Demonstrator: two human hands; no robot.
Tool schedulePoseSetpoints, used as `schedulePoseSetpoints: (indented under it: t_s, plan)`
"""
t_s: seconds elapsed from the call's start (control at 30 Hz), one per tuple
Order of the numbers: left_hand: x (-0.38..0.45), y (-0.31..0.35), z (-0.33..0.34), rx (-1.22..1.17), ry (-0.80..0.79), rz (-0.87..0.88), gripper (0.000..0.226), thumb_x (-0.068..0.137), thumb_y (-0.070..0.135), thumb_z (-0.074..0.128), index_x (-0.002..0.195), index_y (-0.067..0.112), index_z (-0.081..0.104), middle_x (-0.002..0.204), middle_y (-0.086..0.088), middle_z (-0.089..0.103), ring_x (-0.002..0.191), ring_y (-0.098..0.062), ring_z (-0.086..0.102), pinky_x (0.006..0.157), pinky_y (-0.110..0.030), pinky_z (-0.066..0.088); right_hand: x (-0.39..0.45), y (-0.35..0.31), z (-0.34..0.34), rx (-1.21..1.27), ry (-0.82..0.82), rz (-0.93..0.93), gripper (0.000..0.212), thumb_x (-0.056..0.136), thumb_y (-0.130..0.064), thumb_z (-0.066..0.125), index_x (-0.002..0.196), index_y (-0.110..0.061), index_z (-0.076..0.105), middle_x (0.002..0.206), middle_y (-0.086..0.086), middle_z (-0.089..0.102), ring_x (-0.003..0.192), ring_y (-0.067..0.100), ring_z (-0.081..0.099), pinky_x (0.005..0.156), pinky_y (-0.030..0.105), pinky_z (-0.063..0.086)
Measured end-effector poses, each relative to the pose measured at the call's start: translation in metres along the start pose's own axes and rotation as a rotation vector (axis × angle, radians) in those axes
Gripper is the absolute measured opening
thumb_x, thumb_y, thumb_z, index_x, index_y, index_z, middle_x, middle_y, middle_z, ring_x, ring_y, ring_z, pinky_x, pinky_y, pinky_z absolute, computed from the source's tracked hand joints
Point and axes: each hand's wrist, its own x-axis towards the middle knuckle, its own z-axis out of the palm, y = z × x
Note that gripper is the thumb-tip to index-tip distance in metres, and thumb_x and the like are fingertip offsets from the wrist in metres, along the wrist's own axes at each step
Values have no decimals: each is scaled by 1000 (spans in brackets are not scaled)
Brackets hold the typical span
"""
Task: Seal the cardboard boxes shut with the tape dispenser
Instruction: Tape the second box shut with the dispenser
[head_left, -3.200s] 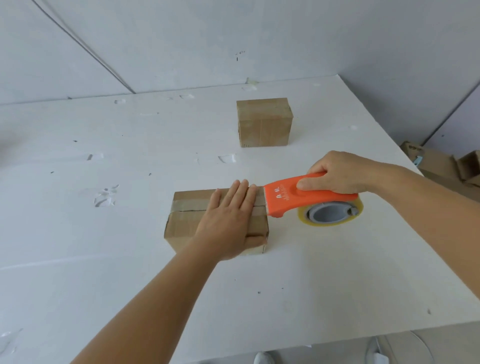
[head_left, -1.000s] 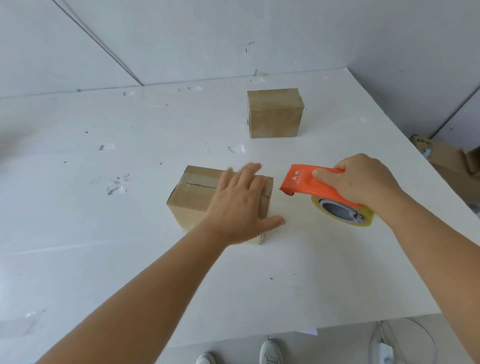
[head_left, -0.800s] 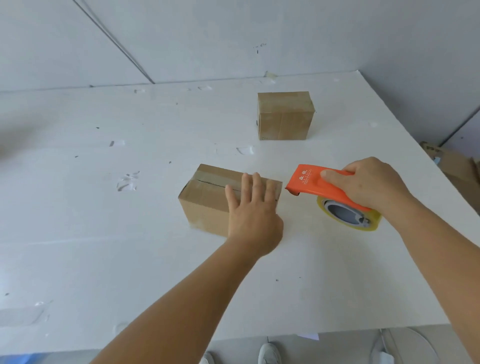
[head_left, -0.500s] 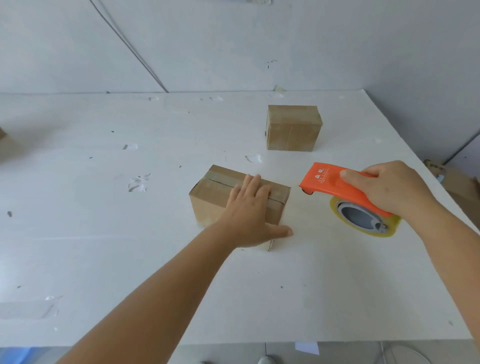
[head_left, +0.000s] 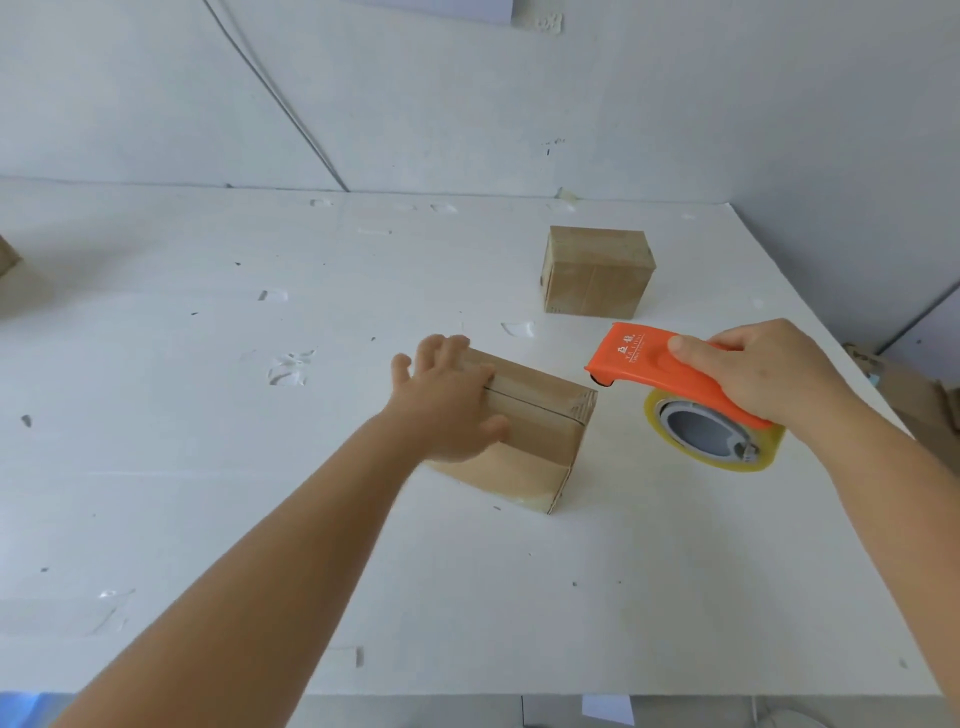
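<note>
At table centre, left hand (head_left: 447, 400) lies flat, fingers apart, on the near box (head_left: 524, 431); with the right hand (head_left: 763, 374) clamped on the tape dispenser (head_left: 675, 384) at 3 o'clock, the box may slide.

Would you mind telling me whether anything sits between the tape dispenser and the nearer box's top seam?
Nothing visible blocks it. The tape dispenser, held by the right hand, hangs just right of the near box with bare table between. The left hand covers only the box's left part, leaving the right end of the seam open.

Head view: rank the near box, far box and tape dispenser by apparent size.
1. Tape dispenser and near box: look alike, unranked.
2. Far box: smallest, though it sits farther from the camera.
</note>
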Motion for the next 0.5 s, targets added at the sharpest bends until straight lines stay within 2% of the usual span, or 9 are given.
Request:
schedulePoseSetpoints:
  t_s: [0.07, 0.1, 0.17, 0.23, 0.33, 0.43, 0.5]
  plan:
    - [-7, 28, 6, 28, 18, -45, 83, 74, 75, 46, 140, 26, 35, 150, -4, 17, 139, -29, 9, 107, -52, 15, 3, -3, 5, -29, 26, 6, 52, 85, -61, 54, 84, -13, 72, 83, 9, 68, 76, 26, 61, 69, 35, 46]
    - [-11, 42, 12, -1, -16, -71, 93, 72, 80, 44, 145, 26, 26, 152, -6, 13, 140, -30, 5, 106, -57, 15, 4, -4, 8, -39, 39, 8, 53, 86, -60, 53, 86, -11, 72, 84, 10, 68, 76, 28, 60, 69, 36, 45]
    - [-15, 60, 28, -66, -91, -112, 105, 72, 82, 43, 151, 26, 3, 158, -7, -7, 144, -32, -15, 104, -69, 10, 8, -5, 13, -47, 46, 9, 52, 87, -58, 52, 89, -10, 72, 85, 11, 68, 77, 29, 60, 69, 34, 44]
    - [-13, 64, 38, -128, -88, -130, 106, 75, 78, 45, 151, 25, -5, 157, -6, -18, 141, -31, -27, 102, -71, 12, 12, -5, 18, -52, 13, 6, 50, 87, -59, 53, 90, -12, 71, 87, 8, 68, 78, 27, 59, 69, 33, 44]
    - [-10, 50, 40, -170, -47, -11, 98, 77, 65, 55, 151, 25, 3, 158, -2, -14, 142, -27, -27, 106, -64, 18, 15, -4, 19, -20, -59, -5, 44, 84, -60, 56, 92, -19, 71, 90, 3, 67, 82, 24, 61, 73, 34, 46]
    - [-11, 20, 27, -182, -132, 233, 94, 75, 50, 65, 149, 29, 11, 157, 10, -10, 142, -16, -27, 113, -55, 15, 20, -2, 15, 76, -109, -40, 41, 82, -59, 60, 89, -21, 73, 88, 0, 70, 81, 21, 63, 75, 35, 50]
    - [-12, 2, 18, -189, -201, 336, 93, 73, 40, 69, 147, 32, 15, 155, 16, -7, 142, -8, -25, 117, -46, 10, 23, -4, 10, 149, -157, -69, 35, 81, -56, 62, 87, -23, 74, 86, -3, 70, 80, 18, 65, 74, 34, 50]
